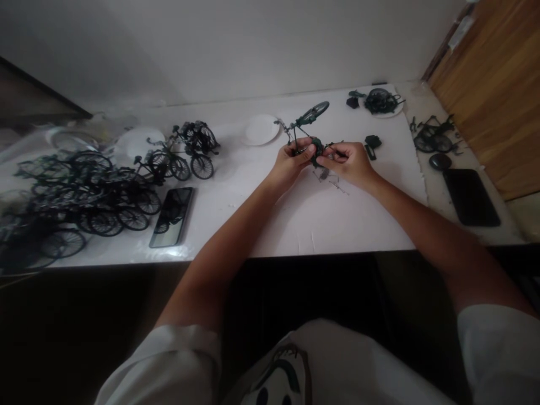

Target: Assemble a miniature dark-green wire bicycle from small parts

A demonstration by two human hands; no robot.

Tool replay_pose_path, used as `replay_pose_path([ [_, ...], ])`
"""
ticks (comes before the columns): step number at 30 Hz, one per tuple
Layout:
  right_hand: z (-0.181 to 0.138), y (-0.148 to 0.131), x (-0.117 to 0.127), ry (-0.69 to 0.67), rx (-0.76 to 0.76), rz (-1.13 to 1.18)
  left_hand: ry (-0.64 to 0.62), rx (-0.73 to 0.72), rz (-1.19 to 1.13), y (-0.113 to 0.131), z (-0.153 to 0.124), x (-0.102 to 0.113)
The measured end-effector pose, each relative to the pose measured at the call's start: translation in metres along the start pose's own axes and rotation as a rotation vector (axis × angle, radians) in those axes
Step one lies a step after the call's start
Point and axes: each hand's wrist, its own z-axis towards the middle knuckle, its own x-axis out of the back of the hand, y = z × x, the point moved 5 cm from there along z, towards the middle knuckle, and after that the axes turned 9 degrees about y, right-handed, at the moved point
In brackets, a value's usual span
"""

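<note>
A small dark green model bicycle (pixel 307 125) is held over the white table (pixel 295 219), one wheel pointing up and away. My left hand (pixel 291 162) pinches its frame from the left with fingers closed. My right hand (pixel 348 160) grips the same model from the right, fingertips pressed on a dark round part at its middle. A few thin loose metal parts (pixel 331 179) lie on the table just under my hands.
Several finished model bicycles (pixel 84 197) are heaped at the left. A phone (pixel 172 216) lies near the front edge, another phone (pixel 470 197) at the right. White dishes (pixel 262 129), a plate of dark parts (pixel 382 101) and more bicycle parts (pixel 434 138) sit at the back.
</note>
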Motion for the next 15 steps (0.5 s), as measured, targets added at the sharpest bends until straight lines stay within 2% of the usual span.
replay_pose_path([
  [7, -0.0017, -0.0077, -0.0009, -0.030, 0.030, 0.084, -0.027, 0.031, -0.110, 0.0005, -0.0019, -0.0029],
  [15, -0.0018, -0.0075, -0.0013, -0.045, 0.004, 0.106, -0.059, 0.040, -0.096, -0.0005, -0.0013, -0.0013],
])
